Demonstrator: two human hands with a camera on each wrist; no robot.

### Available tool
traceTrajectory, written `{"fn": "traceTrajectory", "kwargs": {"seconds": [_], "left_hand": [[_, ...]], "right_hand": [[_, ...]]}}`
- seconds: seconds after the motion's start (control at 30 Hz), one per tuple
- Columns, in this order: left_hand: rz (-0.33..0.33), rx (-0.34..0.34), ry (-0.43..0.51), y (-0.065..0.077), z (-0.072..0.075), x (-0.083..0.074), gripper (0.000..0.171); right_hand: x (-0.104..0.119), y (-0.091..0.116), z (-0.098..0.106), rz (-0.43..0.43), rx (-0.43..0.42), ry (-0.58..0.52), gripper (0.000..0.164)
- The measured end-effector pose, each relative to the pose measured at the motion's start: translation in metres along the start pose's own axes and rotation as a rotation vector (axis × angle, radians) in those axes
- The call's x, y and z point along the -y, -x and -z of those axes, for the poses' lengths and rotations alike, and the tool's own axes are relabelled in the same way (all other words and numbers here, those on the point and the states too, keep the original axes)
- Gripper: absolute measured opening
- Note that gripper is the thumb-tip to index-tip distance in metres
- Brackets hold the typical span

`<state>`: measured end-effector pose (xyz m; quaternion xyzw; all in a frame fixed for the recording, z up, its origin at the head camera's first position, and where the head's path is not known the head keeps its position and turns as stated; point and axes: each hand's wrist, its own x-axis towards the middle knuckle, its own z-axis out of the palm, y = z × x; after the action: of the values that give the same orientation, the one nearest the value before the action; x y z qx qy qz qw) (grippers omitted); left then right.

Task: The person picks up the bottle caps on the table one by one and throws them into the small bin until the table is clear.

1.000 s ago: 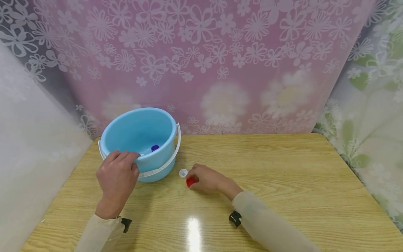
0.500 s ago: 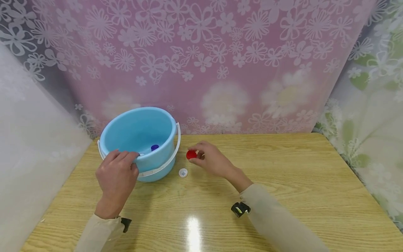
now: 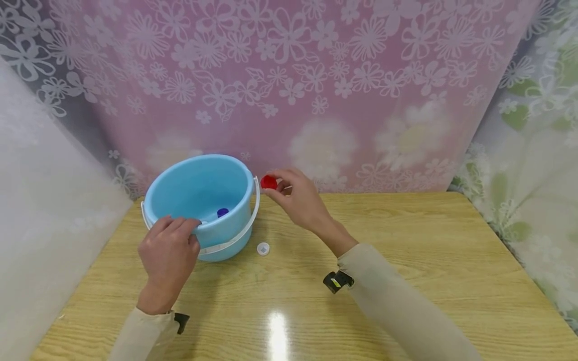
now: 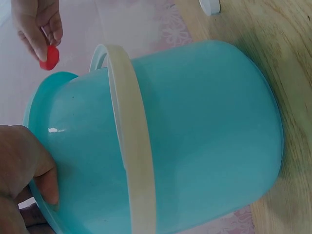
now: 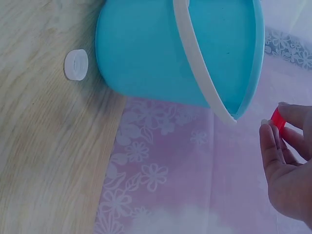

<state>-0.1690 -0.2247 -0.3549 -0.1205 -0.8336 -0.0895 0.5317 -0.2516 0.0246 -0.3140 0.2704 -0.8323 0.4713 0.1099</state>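
My left hand (image 3: 168, 254) grips the near rim of a light blue bucket (image 3: 226, 231), thumb on the outside and fingers over the inside, as the left wrist view shows. Between thumb and fingers my right hand (image 3: 301, 199) pinches a red bottle cap (image 3: 269, 182), held up just right of the bucket's rim. That red cap also shows in the right wrist view, near the rim. Inside the bucket lies a dark blue cap (image 3: 223, 212); a bit of something white beside it is mostly hidden by the rim. A white bottle cap (image 3: 263, 248) rests on the table at the bucket's right foot.
The bucket's white handle (image 3: 235, 236) hangs down around its front side. Under everything is a wood-grain table (image 3: 388, 240), its far edge meeting a pink flowered curtain (image 3: 289, 100). Pale curtains close in at left and right.
My right hand has lifted the red cap off the table from beside the white cap, up and away to the height of the bucket's rim. The left hand keeps its grip.
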Motion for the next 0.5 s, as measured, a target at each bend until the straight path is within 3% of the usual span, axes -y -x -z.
{"fn": "traceTrajectory", "kwargs": {"seconds": [0.5], "left_hand": [[0.004, 0.021, -0.002, -0.001, 0.001, 0.001, 0.037]], "right_hand": [[0.014, -0.024, -0.020, -0.026, 0.030, -0.028, 0.039]]}}
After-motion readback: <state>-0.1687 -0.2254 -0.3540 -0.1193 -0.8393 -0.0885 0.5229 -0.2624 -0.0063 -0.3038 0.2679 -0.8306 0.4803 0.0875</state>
